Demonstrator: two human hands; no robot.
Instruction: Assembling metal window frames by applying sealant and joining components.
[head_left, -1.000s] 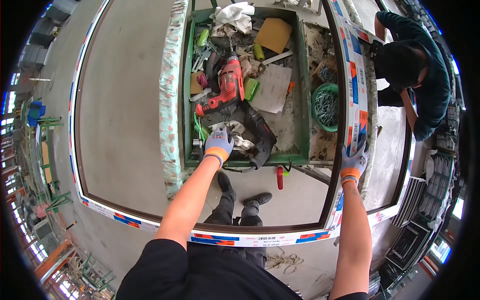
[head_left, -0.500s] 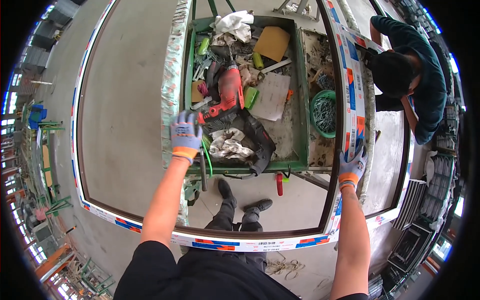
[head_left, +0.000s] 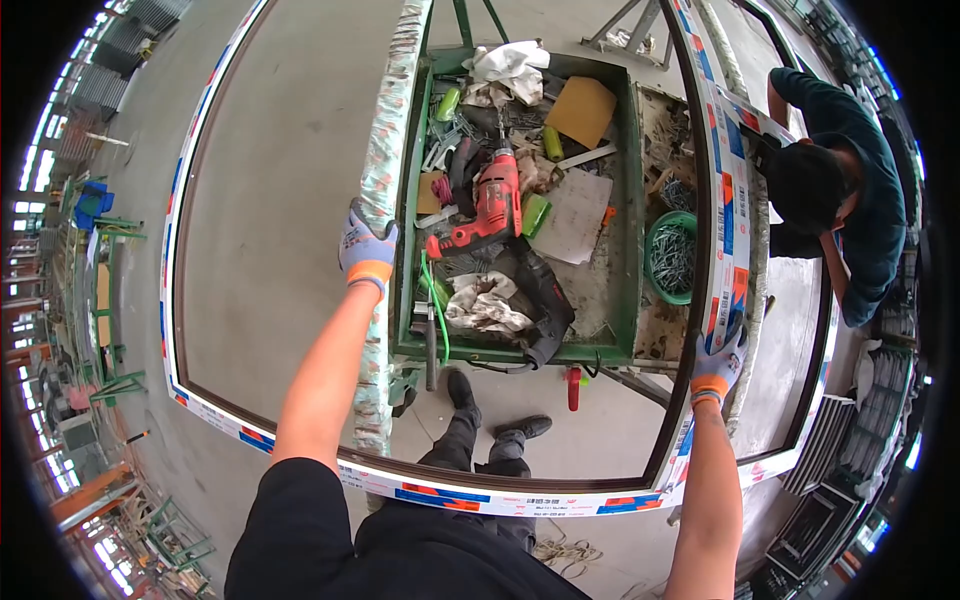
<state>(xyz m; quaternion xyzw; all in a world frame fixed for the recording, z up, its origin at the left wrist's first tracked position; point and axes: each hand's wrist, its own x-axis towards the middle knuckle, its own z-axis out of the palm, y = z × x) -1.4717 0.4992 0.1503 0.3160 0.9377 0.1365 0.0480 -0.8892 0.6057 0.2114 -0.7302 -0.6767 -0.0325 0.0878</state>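
Observation:
A large dark-brown window frame (head_left: pixel 440 481), its outer sides covered in printed white, blue and orange film, spans the view. My right hand (head_left: pixel 720 362), in a grey glove with an orange cuff, grips the bar on its right side. My left hand (head_left: pixel 368 247), gloved alike, is closed on a support rail (head_left: pixel 391 140) wrapped in mottled film. Right of that hand is a green metal tray (head_left: pixel 520 355). In it lie a red power drill (head_left: pixel 492 208), a black tool (head_left: pixel 543 300), crumpled white cloths (head_left: pixel 487 303) and loose screws.
A green bowl of screws (head_left: pixel 671 255) sits in a side tray (head_left: pixel 660 330). At the right, a co-worker (head_left: pixel 835 190) bends over an adjoining frame section. A red handle (head_left: pixel 573 388) hangs below the tray. Cord (head_left: pixel 565 552) lies on the floor behind the frame's near bar.
My left hand has moved from beside the drill's handle end onto the wrapped rail. The whole view has shifted, with the tray now farther right. My right hand keeps its hold on the frame.

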